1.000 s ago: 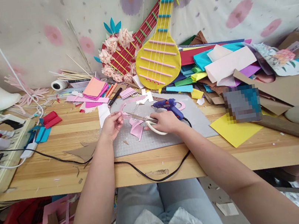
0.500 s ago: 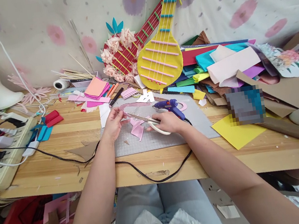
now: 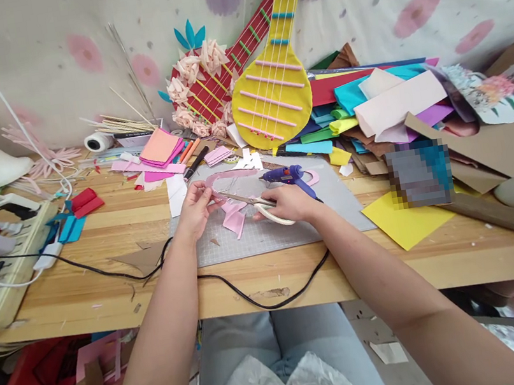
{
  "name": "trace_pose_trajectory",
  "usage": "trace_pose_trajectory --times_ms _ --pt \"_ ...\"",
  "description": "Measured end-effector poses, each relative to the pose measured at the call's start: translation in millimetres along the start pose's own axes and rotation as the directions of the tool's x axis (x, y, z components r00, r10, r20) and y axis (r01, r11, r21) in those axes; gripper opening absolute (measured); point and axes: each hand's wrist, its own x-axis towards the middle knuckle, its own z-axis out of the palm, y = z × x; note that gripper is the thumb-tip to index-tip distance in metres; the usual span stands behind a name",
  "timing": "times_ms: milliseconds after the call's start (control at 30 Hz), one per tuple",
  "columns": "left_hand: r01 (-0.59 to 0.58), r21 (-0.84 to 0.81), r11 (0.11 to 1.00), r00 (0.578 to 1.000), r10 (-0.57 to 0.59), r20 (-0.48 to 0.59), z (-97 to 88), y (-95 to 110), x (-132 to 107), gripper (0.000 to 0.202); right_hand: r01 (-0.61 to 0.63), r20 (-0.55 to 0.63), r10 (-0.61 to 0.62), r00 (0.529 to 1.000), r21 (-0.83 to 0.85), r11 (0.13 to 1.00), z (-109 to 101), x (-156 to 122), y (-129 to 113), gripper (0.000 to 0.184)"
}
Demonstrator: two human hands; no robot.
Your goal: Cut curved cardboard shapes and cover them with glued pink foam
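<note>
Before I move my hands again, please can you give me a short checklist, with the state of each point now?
1. Scissors firmly in the right hand: ok, the hand is on the white handles.
2. Pink strip held by the left hand: ok, pinched at the fingertips.
3. Blades pointing away from fingers: not ok, the tips point toward the left fingertips, close by.
4. Loose pink scraps away from the blades: not ok, they lie right beside and below.
5. Glue gun cool: cannot tell; it lies just beyond the right hand.
6. Black cord clear of the arms: not ok, it seems to pass under the left forearm.
</note>
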Motion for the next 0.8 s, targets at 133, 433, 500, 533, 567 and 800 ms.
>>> trace_pose_trajectory --times_ms 133,433,500,533,567,800 --pt "-0.015 0.005 1.000 1.000 0.015 0.000 -0.6 0.0 -0.3 0.031 -0.010 -0.009 0.010 1.000 -0.001 1.000 0.9 1.0 -0.6 0.051" --pt "-0.008 -0.036 0.999 1.000 0.007 -0.017 1.9 -0.6 -0.1 0.030 -0.020 -0.066 0.020 0.998 0.001 1.000 5.4 2.3 -2.8 0.051" --pt "-0.004 -0.033 0.999 1.000 0.003 -0.019 3.1 -1.5 -0.1 0.029 -0.022 -0.062 0.022 0.998 -0.001 1.000 5.6 2.6 -1.7 0.051" --pt "-0.002 -0.030 1.000 1.000 0.002 -0.020 3.5 -1.9 -0.1 0.028 -0.025 -0.058 0.025 0.998 -0.002 1.000 5.5 2.6 -0.8 0.052" --pt "-0.001 -0.028 1.000 1.000 0.000 -0.020 3.8 -2.3 -0.2 0.028 -0.028 -0.051 0.028 0.998 -0.001 1.000 5.3 2.6 0.2 0.052" --pt "0.043 0.013 0.999 0.999 -0.043 0.029 -4.8 3.4 -1.6 0.030 0.012 0.064 -0.020 0.998 0.123 0.992 2.2 0.6 0.7 0.052"
